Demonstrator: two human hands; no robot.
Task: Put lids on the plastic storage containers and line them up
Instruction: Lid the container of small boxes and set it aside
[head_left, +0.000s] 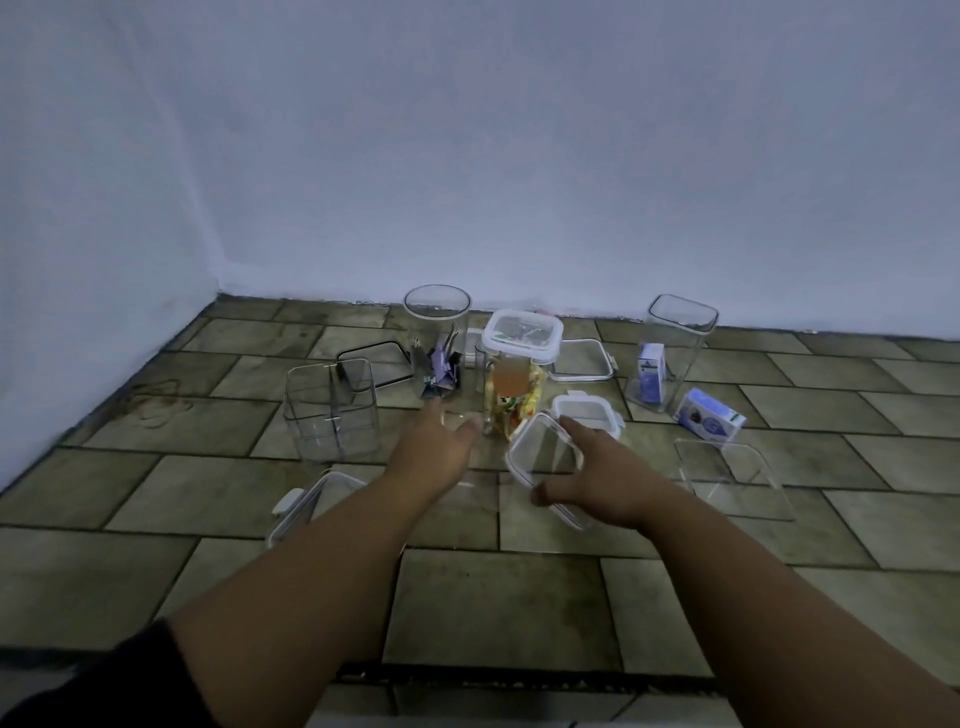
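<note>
Several clear plastic containers stand on the tiled floor. A lidded square container (519, 364) with colourful packets stands in the middle. My right hand (597, 478) grips a clear white-rimmed lid (540, 457) in front of it, tilted. My left hand (436, 447) reaches forward with straight fingers, holding nothing, towards the round open container (437, 338) with binder clips. An open square container (332, 410) stands at the left, a tall open one (675, 353) with a blue box at the right. A low clear container (737, 478) sits at the right front.
Loose lids lie about: a black-rimmed one (374, 364) behind the left container, a white one (582, 361) behind the lidded container, a small one (592, 413) by my right hand, another (306, 499) under my left forearm. A blue box (710, 418) lies at the right. Walls close off the back and left.
</note>
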